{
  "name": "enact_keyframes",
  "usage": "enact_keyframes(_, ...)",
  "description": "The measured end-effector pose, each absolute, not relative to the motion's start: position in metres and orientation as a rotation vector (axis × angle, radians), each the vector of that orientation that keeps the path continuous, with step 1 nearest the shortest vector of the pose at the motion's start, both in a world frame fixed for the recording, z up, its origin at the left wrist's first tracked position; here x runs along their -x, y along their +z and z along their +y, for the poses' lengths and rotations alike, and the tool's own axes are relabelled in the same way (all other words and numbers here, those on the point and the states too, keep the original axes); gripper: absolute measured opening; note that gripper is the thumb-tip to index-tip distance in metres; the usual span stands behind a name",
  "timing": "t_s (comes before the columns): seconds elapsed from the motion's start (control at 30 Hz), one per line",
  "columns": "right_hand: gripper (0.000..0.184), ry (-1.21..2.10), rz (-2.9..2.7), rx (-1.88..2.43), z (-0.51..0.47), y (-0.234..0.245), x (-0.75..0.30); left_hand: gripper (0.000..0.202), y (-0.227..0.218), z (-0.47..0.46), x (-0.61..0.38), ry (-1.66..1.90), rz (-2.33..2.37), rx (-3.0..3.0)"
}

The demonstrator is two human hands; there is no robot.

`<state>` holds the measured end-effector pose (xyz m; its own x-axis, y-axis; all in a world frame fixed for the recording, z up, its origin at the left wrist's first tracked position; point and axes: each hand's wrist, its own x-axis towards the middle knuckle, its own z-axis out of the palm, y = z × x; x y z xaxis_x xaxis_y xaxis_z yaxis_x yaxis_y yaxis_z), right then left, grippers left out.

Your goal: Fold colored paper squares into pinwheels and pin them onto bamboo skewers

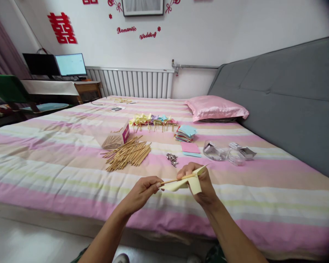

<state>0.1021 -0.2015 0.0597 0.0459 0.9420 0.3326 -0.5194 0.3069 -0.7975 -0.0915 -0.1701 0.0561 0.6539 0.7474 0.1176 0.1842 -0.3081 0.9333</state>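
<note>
Above the front part of the bed, a pale yellow paper pinwheel is in my right hand, whose fingers close round its middle where the stick meets the paper. My left hand pinches the far end of the thin wooden stick, which runs across to the pinwheel. Just beyond my hands lies a small heap of shiny metal pins. A large pile of loose wooden sticks spreads to the left of it. Pink and blue paper squares lie behind my right hand.
Finished pinwheels in several colours lie in a row further back. Left of them is a clear box of sticks. A stack of coloured paper, tape rolls and a pink pillow are on the right. The striped bed lies under everything.
</note>
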Motion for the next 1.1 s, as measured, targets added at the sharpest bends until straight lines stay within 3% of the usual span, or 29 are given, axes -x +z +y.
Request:
enact_keyframes(0.23,0.039,1.204,-0.961,0.556,-0.202,0.064,-0.1,0.027,0.056,-0.171,0.092,0.676,0.728,-1.852)
enact_keyframes(0.47,0.034,1.16,-0.976,0.558,-0.199,0.061,-0.098,0.03,0.054,-0.172,0.09,0.679,0.778,-1.79)
enact_keyframes(0.87,0.05,0.918,-0.807,0.743,-0.181,0.048,-0.109,0.035,0.045,-0.167,0.092,0.673,0.712,-1.37)
enact_keyframes(1.1,0.035,0.666,-0.831,0.809,-0.178,0.047,-0.119,0.034,0.047,-0.167,0.095,0.551,0.791,-1.307)
